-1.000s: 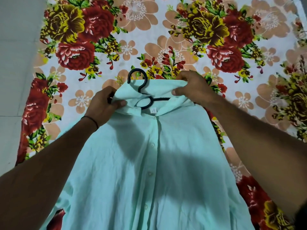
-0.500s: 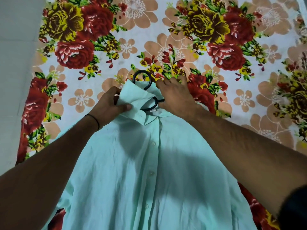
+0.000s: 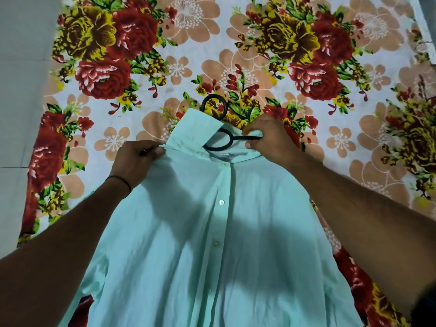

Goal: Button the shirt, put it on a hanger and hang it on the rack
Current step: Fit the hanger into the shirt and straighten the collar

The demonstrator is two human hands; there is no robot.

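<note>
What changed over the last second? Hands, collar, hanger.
The right hand went in to the neck of the hanger, then back out right; it now pinches the right side of the collar. The left hand slid off the collar flap to its base at the shoulder and pinches there. Unchanged: hanger in the neck opening, hook out; shirt buttoned, flat on the floral sheet.

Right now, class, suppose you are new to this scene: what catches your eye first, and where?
The loud floral sheet of red and yellow roses fills the background. On it, lower centre, lies a mint-green shirt, with a black hanger poking from its collar. The left hand and right hand grip the fabric either side of that collar.
</note>
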